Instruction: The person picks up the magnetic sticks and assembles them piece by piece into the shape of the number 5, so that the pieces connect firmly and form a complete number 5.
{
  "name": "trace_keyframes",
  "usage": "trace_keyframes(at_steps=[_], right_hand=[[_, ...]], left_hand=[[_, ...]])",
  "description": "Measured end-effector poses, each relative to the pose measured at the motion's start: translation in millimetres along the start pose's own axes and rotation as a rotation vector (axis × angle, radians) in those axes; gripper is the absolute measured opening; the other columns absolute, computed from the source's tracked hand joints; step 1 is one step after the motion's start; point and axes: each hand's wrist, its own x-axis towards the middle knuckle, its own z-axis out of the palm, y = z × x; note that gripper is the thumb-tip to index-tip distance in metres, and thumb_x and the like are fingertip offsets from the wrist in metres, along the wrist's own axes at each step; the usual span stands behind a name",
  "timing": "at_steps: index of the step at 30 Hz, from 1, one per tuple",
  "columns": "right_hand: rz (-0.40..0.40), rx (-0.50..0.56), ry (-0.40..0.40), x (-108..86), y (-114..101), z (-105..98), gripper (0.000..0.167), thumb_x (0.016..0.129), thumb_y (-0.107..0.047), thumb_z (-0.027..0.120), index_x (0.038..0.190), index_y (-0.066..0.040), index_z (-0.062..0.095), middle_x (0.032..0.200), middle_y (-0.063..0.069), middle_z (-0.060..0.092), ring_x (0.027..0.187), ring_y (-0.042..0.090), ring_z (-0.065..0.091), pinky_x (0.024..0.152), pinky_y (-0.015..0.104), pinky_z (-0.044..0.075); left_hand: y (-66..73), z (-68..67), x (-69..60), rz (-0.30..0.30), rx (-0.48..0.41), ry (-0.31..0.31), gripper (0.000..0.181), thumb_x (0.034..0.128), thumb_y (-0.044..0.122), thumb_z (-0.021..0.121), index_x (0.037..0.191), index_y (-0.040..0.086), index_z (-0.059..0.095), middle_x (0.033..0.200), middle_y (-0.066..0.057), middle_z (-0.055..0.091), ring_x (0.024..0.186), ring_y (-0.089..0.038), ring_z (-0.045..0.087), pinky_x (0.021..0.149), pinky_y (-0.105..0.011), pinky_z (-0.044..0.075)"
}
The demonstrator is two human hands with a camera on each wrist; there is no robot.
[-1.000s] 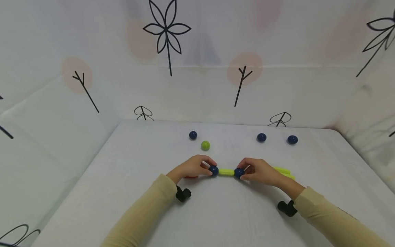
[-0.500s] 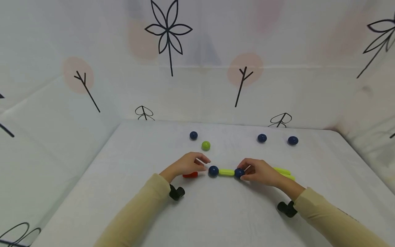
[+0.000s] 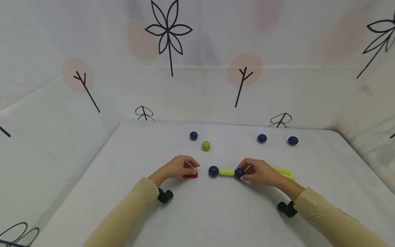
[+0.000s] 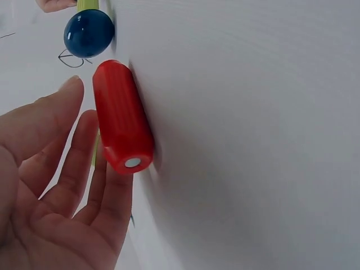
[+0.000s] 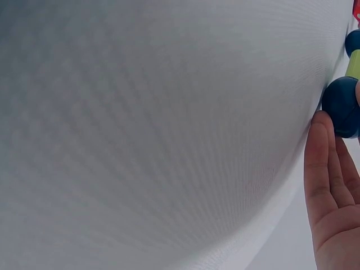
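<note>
- While the right hand (image 3: 258, 172) is pinching the right-end blue ball (image 3: 238, 173) between thumb and fingers, the left hand (image 3: 180, 166) is hanging beside the red rod (image 4: 121, 112), its thumb and fingers spread; whether skin is touching rod, the views are not making clear.
- Judging by the meeting ends, one stage is looking complete: the yellow-green rod (image 3: 226, 172) is bridging the right-end blue ball and the left-end blue ball (image 3: 213, 171) in a single row, around the middle of the white surface (image 3: 222, 216).
- Other pieces are lying unjoined: the red rod, just left of the row; the green ball (image 3: 205, 145), between row and far edge; a lone blue ball (image 3: 193, 136), closer to that edge; a pair of blue balls (image 3: 262, 138), toward the far right corner; and two spare rods (image 3: 282, 171), partly hidden behind the right hand.
- Lying flat, the bridging rod is running its long axis left to right, nearly parallel with the surface's far edge.
- Following roughly the same line, the red rod is pointing one end at the left-end blue ball, a gap separating them, and is turning its other end, with a silvery disc, toward the left edge.
</note>
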Motion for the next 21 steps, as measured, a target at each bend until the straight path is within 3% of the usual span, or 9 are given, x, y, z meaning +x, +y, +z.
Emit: trace_keyframes(at_steps=[8, 21], right_hand=[[-0.003, 0.001, -0.003, 0.0, 2.0, -0.4, 0.027, 0.087, -0.006, 0.075, 0.111, -0.002, 0.063, 0.105, 0.008, 0.067, 0.092, 0.021, 0.066, 0.077, 0.027, 0.056], [0.004, 0.017, -0.003, -0.2, 1.6, 0.3, 0.025, 0.088, -0.005, 0.075, 0.110, -0.003, 0.063, 0.105, 0.008, 0.067, 0.093, 0.023, 0.067, 0.077, 0.027, 0.056]], left_hand=[[-3.2, 0.4, -4.2, -0.021, 0.024, -0.021, 0.024, 0.0910, 0.010, 0.073, 0.115, 0.012, 0.071, 0.105, 0.003, 0.066, 0.099, -0.015, 0.060, 0.088, -0.031, 0.052], [-6.3, -0.8, -6.3, -0.005, 0.044, -0.053, 0.025, 0.0885, 0.007, 0.075, 0.114, 0.010, 0.071, 0.100, 0.002, 0.065, 0.090, -0.014, 0.058, 0.084, -0.029, 0.050]])
